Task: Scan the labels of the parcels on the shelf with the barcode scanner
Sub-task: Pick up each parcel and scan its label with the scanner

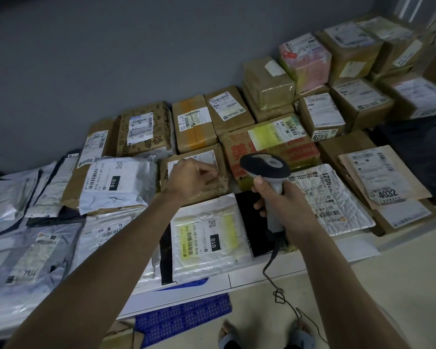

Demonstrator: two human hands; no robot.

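Viewed from the head camera, looking down on a white shelf packed with parcels against a grey wall; seen at frame centre, the left hand, fingers curled and pinching the clear tape or label edge of a flat brown cardboard parcel, probably to flatten or steady the white printed label for reading; exact contact under the fingertips not resolved. Held at 3 o'clock from that hand, a grey-and-black pistol-grip barcode scanner, handle wrapped fully by the right hand, thumb up the back of the grip, head tipped forward and down toward the parcels; trigger finger hidden; black cable trailed toward 6 o'clock, slack and kinked above the pale floor. Judged as aiming just ahead of a scan; no beam visible on the label.

Lay at 6 o'clock of the left hand, a crinkled white plastic mailer marked 010, glossy and soft; at 9 o'clock, a second wrinkled white mailer bearing 010; beyond it toward 8 o'clock, limp grey poly bags. Stood at 1 to 2 o'clock, rigid taped brown cartons stacked in tiers, labels upward, presumably for easy scanning; at 3 o'clock, a quilted white bubble envelope numbered 4021. Below the shelf edge at 6 o'clock, a blue perforated plastic crate.
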